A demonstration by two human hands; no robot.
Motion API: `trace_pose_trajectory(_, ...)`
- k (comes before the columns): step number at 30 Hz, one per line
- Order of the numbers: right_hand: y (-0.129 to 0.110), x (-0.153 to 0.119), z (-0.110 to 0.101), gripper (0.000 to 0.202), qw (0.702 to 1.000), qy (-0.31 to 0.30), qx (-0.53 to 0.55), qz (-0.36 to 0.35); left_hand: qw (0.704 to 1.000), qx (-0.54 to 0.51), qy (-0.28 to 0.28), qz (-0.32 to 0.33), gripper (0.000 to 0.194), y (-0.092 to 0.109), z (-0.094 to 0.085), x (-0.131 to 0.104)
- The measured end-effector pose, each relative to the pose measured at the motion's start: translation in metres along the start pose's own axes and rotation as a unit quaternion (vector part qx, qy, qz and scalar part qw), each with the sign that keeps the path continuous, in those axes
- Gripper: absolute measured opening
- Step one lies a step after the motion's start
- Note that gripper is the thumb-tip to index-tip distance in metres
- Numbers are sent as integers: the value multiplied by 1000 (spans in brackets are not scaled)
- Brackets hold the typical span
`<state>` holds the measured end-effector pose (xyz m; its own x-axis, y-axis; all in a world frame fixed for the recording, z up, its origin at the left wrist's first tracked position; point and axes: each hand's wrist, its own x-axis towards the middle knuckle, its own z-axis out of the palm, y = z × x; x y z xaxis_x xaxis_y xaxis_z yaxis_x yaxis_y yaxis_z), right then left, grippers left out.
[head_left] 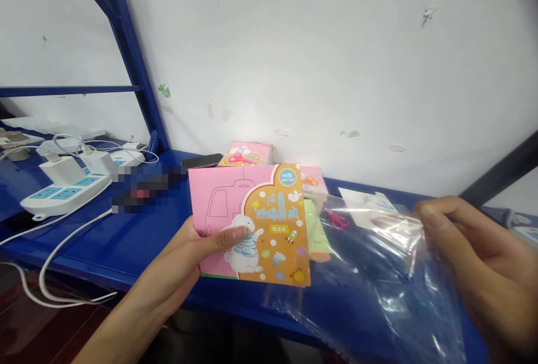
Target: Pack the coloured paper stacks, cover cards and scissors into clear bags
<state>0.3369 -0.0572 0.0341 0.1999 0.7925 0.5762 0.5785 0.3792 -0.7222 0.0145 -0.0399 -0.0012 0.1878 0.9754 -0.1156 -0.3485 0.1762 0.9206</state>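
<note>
My left hand (210, 246) grips a stack of craft paper (273, 235) from its left side, thumb across the front. Its cover is pink and orange-brown, with a white bear and a vehicle outline. A clear plastic bag (390, 291) hangs from my right hand (474, 263), pinched at its upper edge. The bag's left part lies close to the stack's right edge; whether they touch, I cannot tell. Behind the stack lie green and orange paper sheets (315, 224) and pink scissors (337, 219), partly seen through the plastic.
More pink paper packs (247, 152) sit by the wall, with a dark phone-like slab (202, 161) beside them. A white card (361, 204) lies on the blue table (168, 246). White power strips (67, 185) with cables occupy the left, near a blue metal frame (130, 45).
</note>
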Motion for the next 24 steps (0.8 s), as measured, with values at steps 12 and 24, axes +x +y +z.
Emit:
trace_pose_trajectory(12,6,1,10,26,997,50,-48,-30,998,59,6,16,42,4,7,-2)
trace_pose_trajectory(24,4,0,13,20,995,64,8,-83,996,87,16,-8,47,2,8,2)
